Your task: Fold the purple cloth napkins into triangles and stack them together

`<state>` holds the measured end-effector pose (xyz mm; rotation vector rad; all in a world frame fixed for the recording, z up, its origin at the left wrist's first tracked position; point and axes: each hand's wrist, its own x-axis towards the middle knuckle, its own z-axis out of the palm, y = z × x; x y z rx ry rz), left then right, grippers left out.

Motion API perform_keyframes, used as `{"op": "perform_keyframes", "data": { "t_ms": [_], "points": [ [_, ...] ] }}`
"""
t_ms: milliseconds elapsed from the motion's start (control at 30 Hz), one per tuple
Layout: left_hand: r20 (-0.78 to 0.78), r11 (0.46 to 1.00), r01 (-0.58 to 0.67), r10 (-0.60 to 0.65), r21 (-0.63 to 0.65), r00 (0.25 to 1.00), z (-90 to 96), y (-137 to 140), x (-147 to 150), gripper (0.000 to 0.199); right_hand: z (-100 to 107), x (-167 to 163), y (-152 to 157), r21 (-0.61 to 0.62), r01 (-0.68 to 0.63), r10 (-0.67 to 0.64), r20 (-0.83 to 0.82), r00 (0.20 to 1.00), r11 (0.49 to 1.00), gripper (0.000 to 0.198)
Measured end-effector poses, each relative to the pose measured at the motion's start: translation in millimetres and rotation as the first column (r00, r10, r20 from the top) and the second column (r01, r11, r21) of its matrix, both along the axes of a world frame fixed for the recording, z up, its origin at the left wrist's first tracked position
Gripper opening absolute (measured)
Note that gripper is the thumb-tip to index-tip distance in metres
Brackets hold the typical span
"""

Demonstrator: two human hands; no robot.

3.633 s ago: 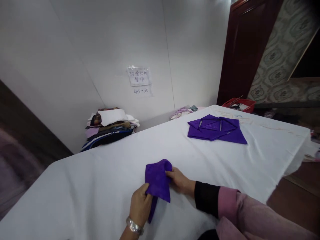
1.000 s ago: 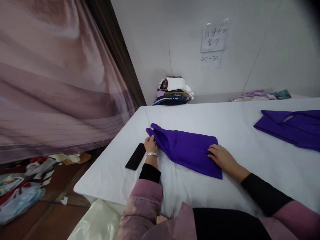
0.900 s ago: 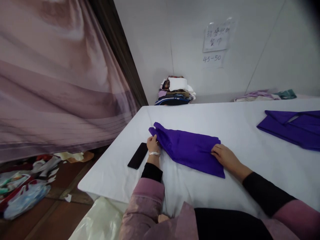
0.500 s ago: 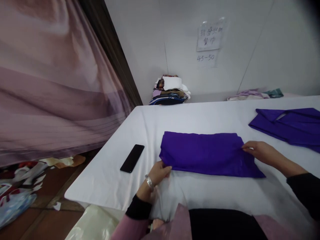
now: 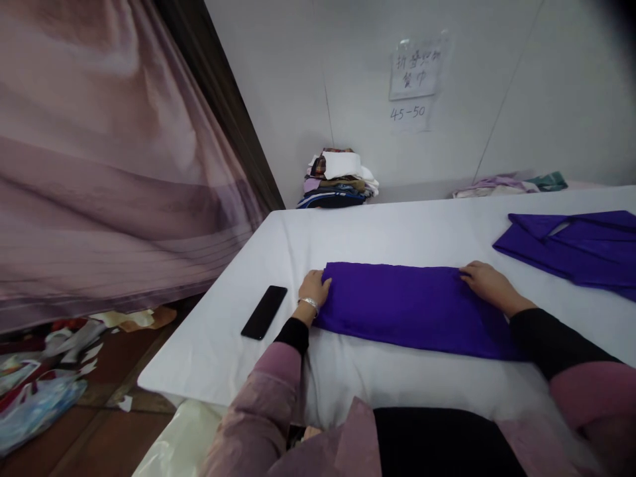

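A folded purple cloth [image 5: 397, 305] lies as a long rectangle on the white-covered table [image 5: 377, 232] in front of me. My left hand [image 5: 314, 287], with a silver bracelet at the wrist, grips its far left corner, thumb on top and fingers at the edge. At the far right corner my right hand [image 5: 487, 283] pinches the cloth between thumb and fingers. The cloth's near right corner slants out under my right forearm and is partly hidden by the sleeve.
A black phone [image 5: 264, 313] lies left of the cloth. Another purple cloth [image 5: 576, 248] rests loosely folded at the right. Behind the table stands a pile of folded fabrics [image 5: 340, 177], with more cloth [image 5: 511, 184] farther right. A pink curtain [image 5: 109, 165] hangs at the left.
Both hands have moved away from me: the left from the near left corner to the far left corner, the right from the right side to the far right corner.
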<state>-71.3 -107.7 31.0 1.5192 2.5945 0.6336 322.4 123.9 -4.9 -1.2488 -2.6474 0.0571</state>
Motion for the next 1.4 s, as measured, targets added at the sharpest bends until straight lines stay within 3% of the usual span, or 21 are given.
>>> {"op": "perform_keyframes", "data": {
  "t_ms": [233,433,533,667,733,800,867,933,1000,1033,1100,1167,1233,1333,1400],
  "points": [
    [0.033,0.994,-0.103,0.103,-0.027,0.994,-16.9,28,-12,0.024,6,4,-4,0.090,-0.056,0.064,-0.088,0.994,0.994,0.021],
    [0.148,0.987,-0.144,0.132,0.072,0.980,-20.6,30,-17,0.005,27,4,-18,0.106,-0.069,0.097,-0.287,0.953,0.992,0.013],
    [0.221,0.969,-0.166,0.124,0.182,0.967,-15.2,26,-16,0.003,42,6,-33,0.063,-0.033,0.056,-0.407,0.912,0.997,0.014],
    [0.346,0.924,-0.179,0.055,0.338,0.937,0.0,15,-15,0.005,62,17,-64,-0.177,0.020,-0.126,-0.613,0.780,0.984,0.021],
    [0.415,0.906,-0.177,0.002,0.384,0.910,10.2,4,-15,0.004,68,27,-80,-0.327,-0.016,-0.218,-0.665,0.714,0.945,0.026],
    [0.474,0.896,-0.170,-0.050,0.410,0.879,21.0,-13,-14,0.007,73,38,-96,-0.445,-0.082,-0.265,-0.660,0.703,0.892,0.031],
    [0.550,0.890,-0.145,-0.133,0.432,0.824,31.6,-36,-11,0.019,76,52,-110,-0.561,-0.157,-0.260,-0.590,0.764,0.813,0.037],
    [0.694,0.882,-0.107,-0.280,0.458,0.663,40.8,-61,-8,0.042,78,64,-123,-0.687,-0.198,-0.213,-0.465,0.860,0.699,0.039],
    [0.767,0.911,-0.052,-0.311,0.408,0.561,47.3,-84,-5,0.054,79,72,-133,-0.793,-0.205,-0.120,-0.329,0.937,0.574,0.038],
    [0.787,0.931,-0.017,-0.298,0.364,0.540,49.3,-93,-4,0.053,79,74,-137,-0.824,-0.202,-0.067,-0.278,0.958,0.530,0.037],
    [0.801,0.960,0.049,-0.258,0.276,0.540,50.6,-104,-3,0.046,79,75,-140,-0.842,-0.205,0.040,-0.214,0.976,0.500,0.029],
    [0.788,0.973,0.104,-0.228,0.206,0.572,49.7,-103,-3,0.037,77,72,-134,-0.827,-0.202,0.113,-0.167,0.979,0.524,0.019],
    [0.753,0.976,0.135,-0.217,0.170,0.621,49.2,-88,-5,0.026,78,63,-118,-0.782,-0.206,0.151,-0.144,0.978,0.588,0.016],
    [0.629,0.972,0.096,-0.214,0.217,0.747,58.5,-41,-14,0.010,96,33,-74,-0.658,-0.237,0.175,-0.159,0.972,0.715,0.016],
    [0.519,0.947,0.019,-0.192,0.320,0.833,78.6,-2,-23,0.011,123,5,-37,-0.542,-0.146,0.083,-0.138,0.987,0.827,0.016]
  ]
}}
